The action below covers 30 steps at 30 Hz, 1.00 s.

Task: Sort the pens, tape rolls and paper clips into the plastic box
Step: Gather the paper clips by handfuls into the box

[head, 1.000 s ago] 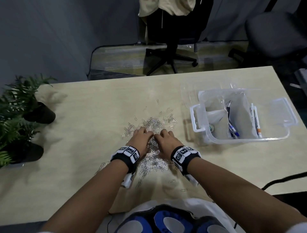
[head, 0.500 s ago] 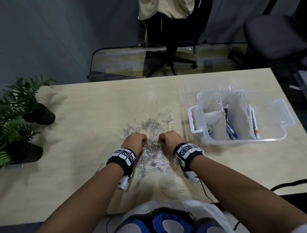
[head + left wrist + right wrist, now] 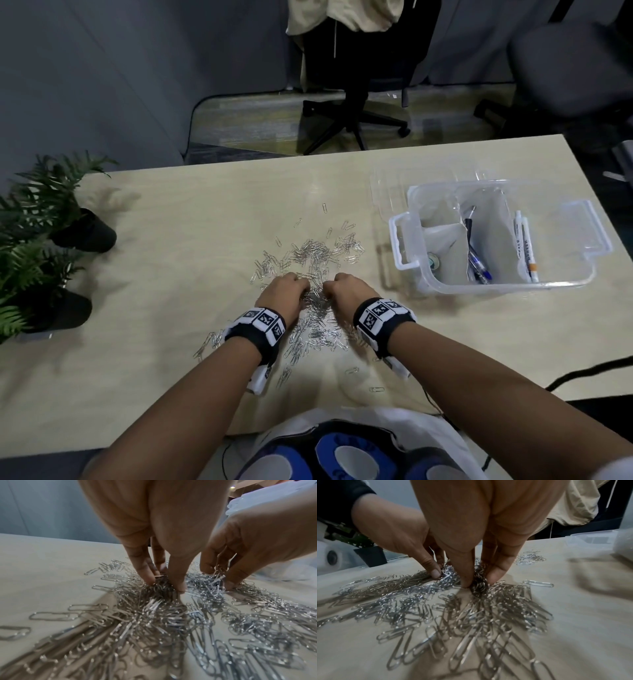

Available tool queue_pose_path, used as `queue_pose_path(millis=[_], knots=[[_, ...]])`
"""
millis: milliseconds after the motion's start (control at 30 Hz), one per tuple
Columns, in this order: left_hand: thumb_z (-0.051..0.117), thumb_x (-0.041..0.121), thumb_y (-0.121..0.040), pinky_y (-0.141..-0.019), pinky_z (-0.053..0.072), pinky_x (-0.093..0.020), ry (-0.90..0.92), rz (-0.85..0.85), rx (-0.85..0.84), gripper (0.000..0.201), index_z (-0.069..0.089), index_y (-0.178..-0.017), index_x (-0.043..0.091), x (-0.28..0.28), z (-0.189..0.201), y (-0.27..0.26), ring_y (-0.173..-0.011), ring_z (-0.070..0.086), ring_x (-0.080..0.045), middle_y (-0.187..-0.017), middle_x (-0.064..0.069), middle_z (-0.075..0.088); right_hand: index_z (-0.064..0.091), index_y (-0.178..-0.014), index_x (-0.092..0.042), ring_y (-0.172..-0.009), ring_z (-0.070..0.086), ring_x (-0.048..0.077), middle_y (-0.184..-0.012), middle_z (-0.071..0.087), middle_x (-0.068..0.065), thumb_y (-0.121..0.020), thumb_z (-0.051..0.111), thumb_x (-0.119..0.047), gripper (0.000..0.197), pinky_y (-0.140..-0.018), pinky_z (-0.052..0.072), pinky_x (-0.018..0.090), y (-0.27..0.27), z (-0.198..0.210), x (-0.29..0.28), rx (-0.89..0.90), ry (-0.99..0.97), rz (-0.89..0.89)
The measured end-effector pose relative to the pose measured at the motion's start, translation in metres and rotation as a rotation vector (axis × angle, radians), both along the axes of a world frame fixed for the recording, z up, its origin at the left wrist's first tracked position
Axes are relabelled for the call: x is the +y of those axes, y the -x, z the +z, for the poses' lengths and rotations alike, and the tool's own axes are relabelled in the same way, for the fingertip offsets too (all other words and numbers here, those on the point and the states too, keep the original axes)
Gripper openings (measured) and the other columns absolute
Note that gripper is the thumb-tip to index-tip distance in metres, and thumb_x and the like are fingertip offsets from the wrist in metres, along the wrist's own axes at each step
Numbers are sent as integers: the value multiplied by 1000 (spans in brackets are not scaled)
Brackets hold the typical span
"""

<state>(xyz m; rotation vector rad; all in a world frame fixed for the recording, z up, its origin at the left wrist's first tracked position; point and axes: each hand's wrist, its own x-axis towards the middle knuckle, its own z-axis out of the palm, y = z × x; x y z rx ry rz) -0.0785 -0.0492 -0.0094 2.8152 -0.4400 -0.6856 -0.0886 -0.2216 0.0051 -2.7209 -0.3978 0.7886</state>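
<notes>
A heap of silver paper clips [image 3: 315, 255] is spread over the middle of the pale table. My left hand [image 3: 301, 291] and right hand [image 3: 329, 291] sit side by side at its near part, fingers curled down. In the left wrist view my left hand [image 3: 164, 585] pinches a bunch of paper clips [image 3: 154, 615]. In the right wrist view my right hand [image 3: 476, 583] pinches another bunch of paper clips [image 3: 479, 615]. To the right stands the clear plastic box [image 3: 496, 286], holding blue pens [image 3: 478, 265], white pens [image 3: 525, 246] and a tape roll [image 3: 433, 263].
Two potted ferns [image 3: 85, 236] [image 3: 65, 308] stand along the table's left edge. A clear lid [image 3: 394, 192] lies behind the box. A black cable [image 3: 582, 373] crosses the near right corner. Office chairs [image 3: 356, 113] stand beyond the far edge.
Both hands have drawn back toward me and their fingers have curled in, closing round bunches of clips. The box and its contents have not moved.
</notes>
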Motion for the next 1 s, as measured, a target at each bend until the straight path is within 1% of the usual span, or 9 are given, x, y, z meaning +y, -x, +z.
queue_pose_path(millis=[133,233,400,533,667,767,833,933,1000], knots=[[52,11,-92,-84,51,-37,-19,-7,-31,24,66,-113,14,-1,3,-1,-99,60,-27,-108,-7,62,65,-96,-17,-78,65,29,-87,65,8,-79,62,1,25,-71,58,38,-3,0,-4,0,-2,-57],[50,5,-91,-83,51,-35,-32,-7,-44,25,66,-108,13,-1,5,-1,-96,61,-25,-105,-7,65,66,-90,-19,-76,66,26,-84,68,6,-81,58,-2,20,-70,59,37,-5,1,-7,12,-39,-110],[51,1,-88,-67,49,-31,10,83,-33,21,65,-95,16,-1,11,0,-79,63,-24,-89,-6,67,70,-87,-19,-73,67,24,-81,69,5,-85,58,-6,17,-68,60,36,-6,11,-12,44,-148,-202],[59,10,-92,-75,55,-32,121,197,-7,13,69,-98,16,3,16,-2,-81,65,-23,-89,-6,70,72,-88,-16,-79,67,20,-83,72,2,-83,59,-5,18,-77,59,36,-8,20,-16,37,-202,-219],[67,12,-90,-80,52,-25,263,320,-24,15,72,-102,18,4,26,-9,-85,66,-19,-93,-4,72,74,-94,-12,-87,65,17,-90,73,3,-85,64,-5,16,-83,53,25,-13,35,-21,2,-260,-232],[69,8,-88,-82,52,-22,353,362,-13,17,73,-102,17,-1,37,-17,-81,66,-13,-92,-1,72,76,-94,-12,-84,64,13,-91,74,1,-85,68,-7,13,-78,46,16,-18,48,-23,-46,-331,-259],[71,6,-87,-76,55,-20,427,412,-24,17,74,-98,18,-5,48,-26,-76,67,-5,-84,5,72,76,-92,-15,-77,60,8,-84,71,-5,-84,72,-11,10,-71,42,10,-22,57,-25,-88,-361,-287],[75,9,-84,-67,48,-7,510,460,-78,15,74,-94,20,-14,75,-46,-73,65,0,-83,6,72,76,-87,-18,-71,67,10,-73,67,-8,-82,76,-13,7,-71,54,18,-27,77,-33,-114,-478,-384],[75,8,-84,-70,55,-16,590,464,-97,15,73,-92,21,-26,96,-62,-74,68,-8,-83,3,73,75,-86,-17,-70,70,12,-74,71,-4,-82,78,-12,8,-73,58,24,-33,92,-43,-135,-551,-442]])
